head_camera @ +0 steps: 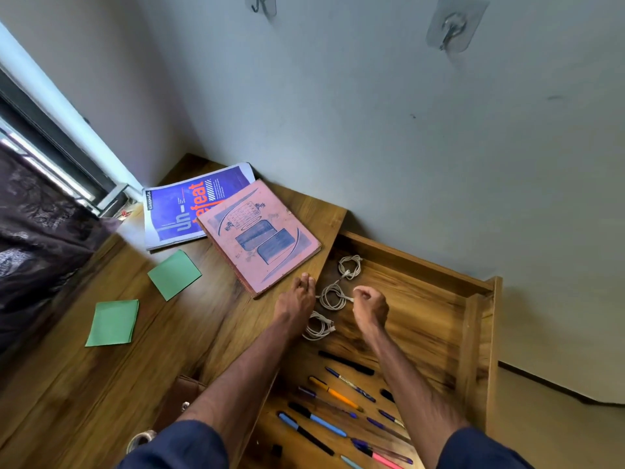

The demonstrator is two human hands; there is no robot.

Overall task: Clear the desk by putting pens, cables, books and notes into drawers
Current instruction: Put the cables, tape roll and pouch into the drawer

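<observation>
From the head camera, a brown wooden desk (pixel 84 401) has an open wooden drawer (pixel 473 333) on its right side. Three white cables rolled in loops (pixel 321 296) lie in the far part of the drawer. Many coloured pens (pixel 336 395) lie in a row in the near part. A flat pink book (pixel 260 235) sits on the desk by the drawer, partly on top of a blue and white book (pixel 182 211). Two green square paper notes (pixel 174 274) lie on the desk to the left. The left hand (pixel 296 301) has straight fingers that reach the desk edge, just beside the pink book's corner. The right hand (pixel 370 306) is over the drawer with its fingers curled, right next to the middle cable. I cannot tell if it pinches the cable's end.
</observation>
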